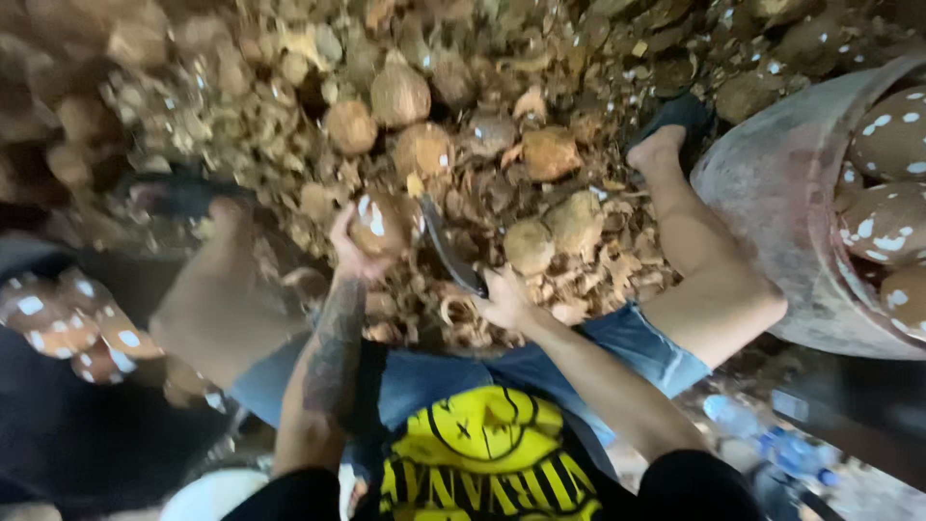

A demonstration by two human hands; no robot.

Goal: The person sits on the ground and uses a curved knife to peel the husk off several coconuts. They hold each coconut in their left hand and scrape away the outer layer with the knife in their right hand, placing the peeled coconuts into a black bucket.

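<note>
a: what did the hands have?
b: the left hand (355, 253) had its fingers wrapped around a brown coconut (378, 224), chipped white in spots, raised just above the husk pile (463, 125). the right hand (503, 299) was clenched on the handle of a dark knife (451, 253), its blade tip right by the coconut.
a: and the containers?
b: a big grey tub (772, 193) stood at the right edge of the pile, beside the person's bare leg, holding peeled brown coconuts (883, 183) speckled white. more peeled ones (68, 323) lay at the left, though i couldn't tell what held them.
a: anything else?
b: whole coconuts were scattered among the husks on the ground.
</note>
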